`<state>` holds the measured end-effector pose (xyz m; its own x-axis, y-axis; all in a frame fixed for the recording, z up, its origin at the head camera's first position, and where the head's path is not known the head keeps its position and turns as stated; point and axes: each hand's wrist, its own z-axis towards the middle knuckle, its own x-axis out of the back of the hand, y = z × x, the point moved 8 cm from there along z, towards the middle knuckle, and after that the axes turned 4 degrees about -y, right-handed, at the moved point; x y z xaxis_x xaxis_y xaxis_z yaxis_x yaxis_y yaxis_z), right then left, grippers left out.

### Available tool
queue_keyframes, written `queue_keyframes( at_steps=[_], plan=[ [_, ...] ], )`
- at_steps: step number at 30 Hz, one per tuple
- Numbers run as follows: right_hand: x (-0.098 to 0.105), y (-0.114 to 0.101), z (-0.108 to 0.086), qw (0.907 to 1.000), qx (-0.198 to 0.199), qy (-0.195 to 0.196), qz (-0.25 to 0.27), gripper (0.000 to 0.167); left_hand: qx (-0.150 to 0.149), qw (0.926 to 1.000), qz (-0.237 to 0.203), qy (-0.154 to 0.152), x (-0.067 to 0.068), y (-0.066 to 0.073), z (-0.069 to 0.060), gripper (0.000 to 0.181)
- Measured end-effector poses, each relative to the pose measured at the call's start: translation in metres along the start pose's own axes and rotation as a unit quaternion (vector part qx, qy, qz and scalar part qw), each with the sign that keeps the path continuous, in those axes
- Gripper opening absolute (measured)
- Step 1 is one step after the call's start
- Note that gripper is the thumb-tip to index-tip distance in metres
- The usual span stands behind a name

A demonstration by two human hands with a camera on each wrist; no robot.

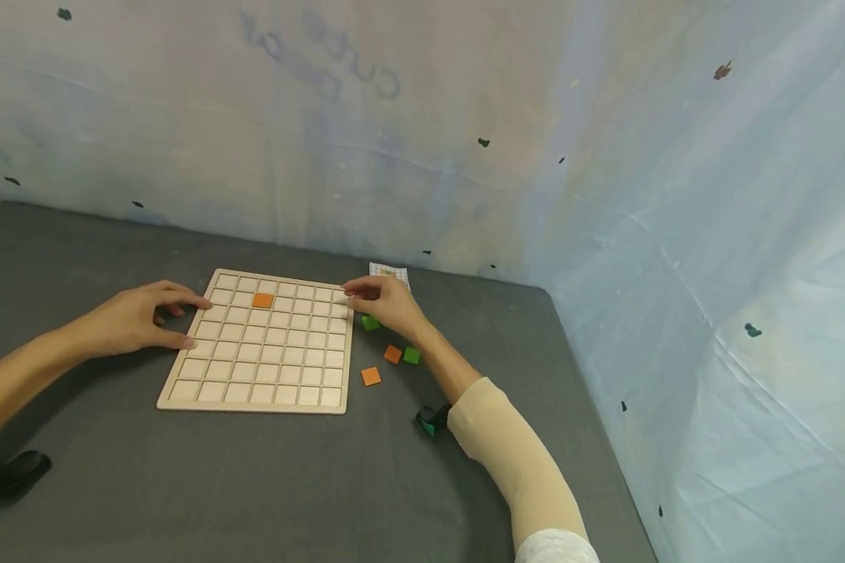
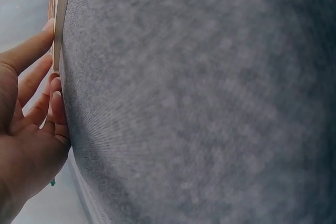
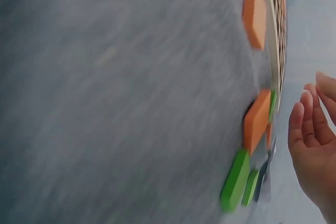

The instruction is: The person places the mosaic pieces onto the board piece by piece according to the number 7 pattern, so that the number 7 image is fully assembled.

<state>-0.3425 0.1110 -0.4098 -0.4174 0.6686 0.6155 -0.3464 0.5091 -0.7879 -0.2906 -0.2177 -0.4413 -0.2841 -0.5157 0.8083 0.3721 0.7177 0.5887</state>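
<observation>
The left hand (image 1: 137, 320) has its fingers and thumb spread apart, their tips touching the near-left edge of a pale gridded board (image 1: 275, 356), which lies on the dark cloth-covered bench (image 1: 267, 485) between the two hands. The right hand (image 1: 390, 306) is held over the board's far right corner, its fingers bent and their tips drawn in towards the thumb; whether it pinches anything I cannot tell. To the right of the left hand's fingertips, an orange square (image 1: 263, 300) sits in the board's second row from the far side, third cell along. Just nearer the person than the right hand's fingers, beside the board, lies a green tile (image 1: 370, 323). Under the right wrist, nearer still, an orange tile (image 1: 392, 354) and a second green tile (image 1: 411, 356) lie side by side, and a second orange tile (image 1: 371, 377) lies nearest the person, apart from them. The right wrist view shows a third green tile (image 3: 250, 187) below the right hand, beyond the other. A printed card (image 1: 389, 271) lies just beyond the right hand, partly hidden by it. Past both hands rises a pale hanging cloth (image 1: 422, 94).
</observation>
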Motion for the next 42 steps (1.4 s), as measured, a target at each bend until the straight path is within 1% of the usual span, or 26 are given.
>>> queue_keyframes(
  at_steps=[5,9,13,19,24,27,33,39,42],
  plan=[
    [0.015,0.006,-0.014,0.9997,-0.011,0.020,-0.011,0.031,-0.006,0.9999,0.005,0.008,0.004,0.001,0.000,0.060],
    [0.023,0.010,-0.024,0.9987,-0.018,0.035,-0.033,0.032,-0.002,1.0000,0.004,0.006,0.002,0.000,-0.002,0.060],
    [0.029,0.017,-0.033,0.9977,-0.020,0.036,-0.055,0.029,-0.001,0.9999,0.006,0.011,0.002,-0.001,-0.004,0.060],
    [0.042,0.035,-0.047,0.9972,-0.026,0.040,-0.057,0.028,-0.006,0.9998,0.009,0.014,0.003,0.001,-0.003,0.060],
    [0.056,0.051,-0.054,0.9955,-0.028,0.052,-0.074,0.027,-0.007,0.9998,0.015,0.014,0.004,0.003,-0.001,0.060],
    [0.058,0.059,-0.056,0.9951,-0.026,0.043,-0.085,0.029,-0.009,0.9997,0.017,0.016,0.004,0.002,-0.003,0.060],
    [0.053,0.070,-0.056,0.9938,-0.036,0.009,-0.104,0.034,-0.010,0.9996,0.016,0.021,0.003,-0.002,-0.008,0.059],
    [0.051,0.070,-0.052,0.9920,-0.035,-0.014,-0.120,0.036,-0.010,0.9996,0.020,0.017,0.003,0.001,-0.006,0.060],
    [0.052,0.069,-0.050,0.9916,-0.033,-0.016,-0.124,0.035,-0.007,0.9997,0.019,0.017,0.003,0.003,-0.005,0.060]
  ],
)
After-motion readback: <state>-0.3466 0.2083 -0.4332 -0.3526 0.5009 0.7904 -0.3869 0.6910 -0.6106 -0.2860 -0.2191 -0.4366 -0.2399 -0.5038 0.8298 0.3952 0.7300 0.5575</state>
